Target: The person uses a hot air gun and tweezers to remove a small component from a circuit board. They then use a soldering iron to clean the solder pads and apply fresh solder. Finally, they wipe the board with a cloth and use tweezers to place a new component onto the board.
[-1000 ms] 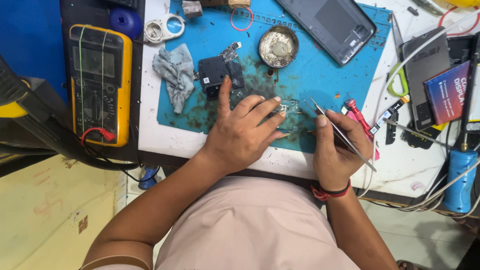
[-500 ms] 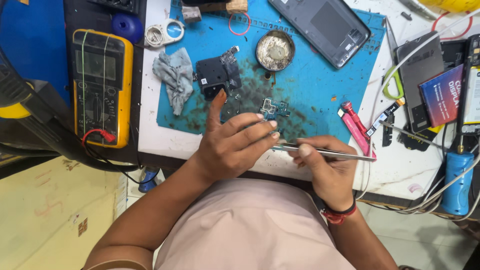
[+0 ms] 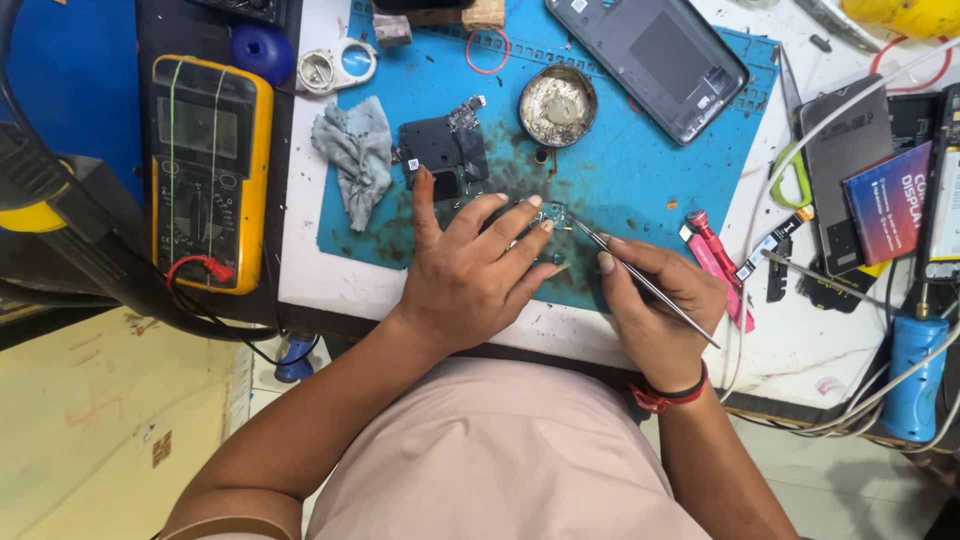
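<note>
The left hand (image 3: 470,275) presses flat on a small circuit board (image 3: 553,215); the right hand (image 3: 655,310) pinches tweezers (image 3: 640,280) touching it

One view only, and it is coming from the person's head, looking almost straight down over their chest onto the counter (image 3: 330,290). It is sitting close, taking in both forearms and the blue mat (image 3: 640,160), with the counter's far edge running off the top of frame.
</note>
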